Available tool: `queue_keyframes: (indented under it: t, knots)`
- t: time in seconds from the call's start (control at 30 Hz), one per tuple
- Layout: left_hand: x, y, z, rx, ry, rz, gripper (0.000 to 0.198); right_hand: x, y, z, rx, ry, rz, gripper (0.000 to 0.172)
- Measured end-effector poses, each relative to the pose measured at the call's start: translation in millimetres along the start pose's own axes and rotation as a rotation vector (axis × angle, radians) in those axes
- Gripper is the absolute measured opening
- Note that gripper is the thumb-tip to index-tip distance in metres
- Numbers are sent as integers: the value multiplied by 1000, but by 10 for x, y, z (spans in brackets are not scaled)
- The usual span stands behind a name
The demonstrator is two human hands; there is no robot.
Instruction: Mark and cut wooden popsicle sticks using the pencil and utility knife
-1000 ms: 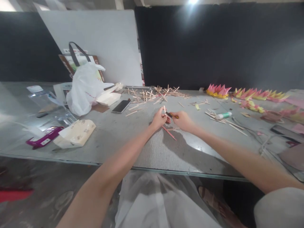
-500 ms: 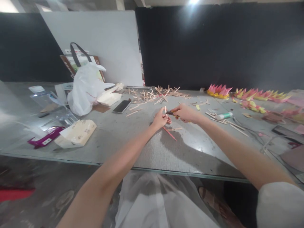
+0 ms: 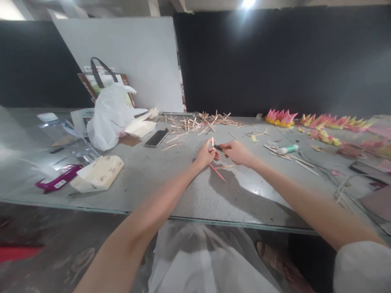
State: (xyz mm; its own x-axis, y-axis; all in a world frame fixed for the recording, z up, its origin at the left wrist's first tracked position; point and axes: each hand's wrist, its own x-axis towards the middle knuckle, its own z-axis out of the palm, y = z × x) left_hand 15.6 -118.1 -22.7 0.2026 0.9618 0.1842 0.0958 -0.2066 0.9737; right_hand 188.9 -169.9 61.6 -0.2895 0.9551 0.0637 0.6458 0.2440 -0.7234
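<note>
My left hand (image 3: 205, 155) is closed around a short, pale wooden stick (image 3: 213, 142), which stands nearly upright between the fingers. Just to its right, my right hand (image 3: 236, 153) grips a small dark-tipped hand tool (image 3: 218, 147). The tool's tip points left and lies close to the stick; whether they touch I cannot tell. Its handle is mostly hidden in my fist, so its exact kind is unclear. Below the hands, a red pencil-like stick (image 3: 218, 173) lies on the table by another thin wooden stick (image 3: 225, 166).
Behind my hands spreads a heap of wooden sticks (image 3: 210, 122). A phone (image 3: 157, 138), a white plastic bag (image 3: 106, 118) and a paper tray (image 3: 102, 173) are on the left. A glue stick (image 3: 287, 149), pink-yellow paper flowers (image 3: 281, 118) and cables (image 3: 339, 189) lie right.
My right hand has shifted slightly down and turned, covering the yellow part of the tool seen before. My left hand and the wooden stick stay almost in place.
</note>
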Motion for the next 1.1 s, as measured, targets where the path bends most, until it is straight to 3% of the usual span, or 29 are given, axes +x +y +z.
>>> queue_keyframes:
  t: [0.13,0.27,0.4,0.57,0.8,0.97,1.1]
  knots:
    - [5,3,17,20,11,-26,39,164,-91,-180,92,-120,67,33]
    - [9,-10,12,40,25,-16,37,227,-167,-247,75,-144,112,31]
    - [4,-3,2,14,23,-21,36,125,-184,-157,79,-124,94,31]
    - [-8,10,-15,-29,3,7,40,-28,-106,27,29,6,24,31]
    - [25,-18,-56,-55,12,-3,44,54,-36,67,27,5,-29,35]
    - [101,-21,-142,-2,92,19,46,218,175,157,60,33,-141,40]
    - [300,12,-252,64,115,-20,46,462,460,259,166,50,-174,50]
